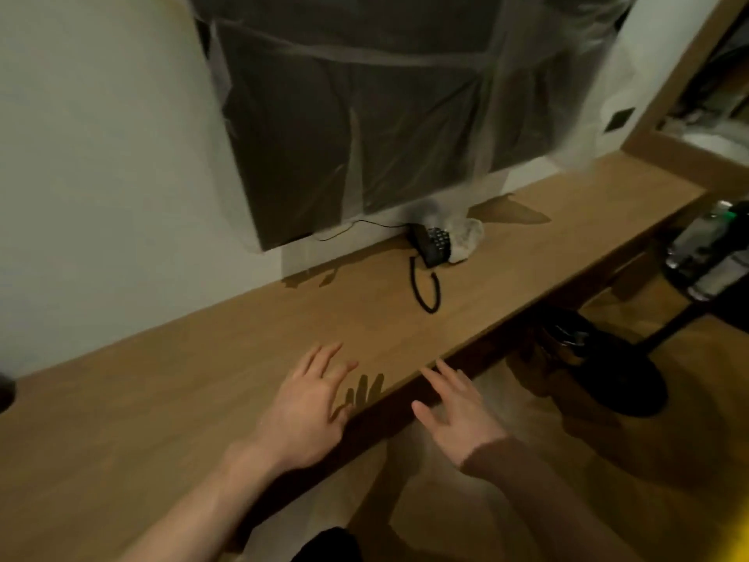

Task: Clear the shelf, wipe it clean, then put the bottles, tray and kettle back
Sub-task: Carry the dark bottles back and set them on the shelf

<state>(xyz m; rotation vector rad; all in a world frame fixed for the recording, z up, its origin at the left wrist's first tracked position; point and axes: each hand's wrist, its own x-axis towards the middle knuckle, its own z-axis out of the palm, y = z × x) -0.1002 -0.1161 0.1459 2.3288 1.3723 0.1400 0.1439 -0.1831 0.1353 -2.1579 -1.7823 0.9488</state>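
- A person's 2 bare hands hover at the front edge of a long brown wooden shelf [170, 403] that runs from the lower left to the upper right of the frame.
- The left hand [302, 407], low in the centre, is above the shelf top, fingers spread and straight, holding nothing; its shadow falls on the wood just beside it.
- The right hand [458, 411], in a reddish-brown sleeve [539, 480], is just off the shelf's front edge, fingers likewise spread and empty.
- A black corded telephone [431, 245] sits at the centre of the frame against the white wall, its coiled cord trailing toward the camera, with crumpled clear plastic [466, 237] touching its right side.
- A large dark screen wrapped in clear plastic film [364, 107] fills the upper centre.
- At the right edge, blurred clear plastic bottles [705, 253] stand off the shelf.
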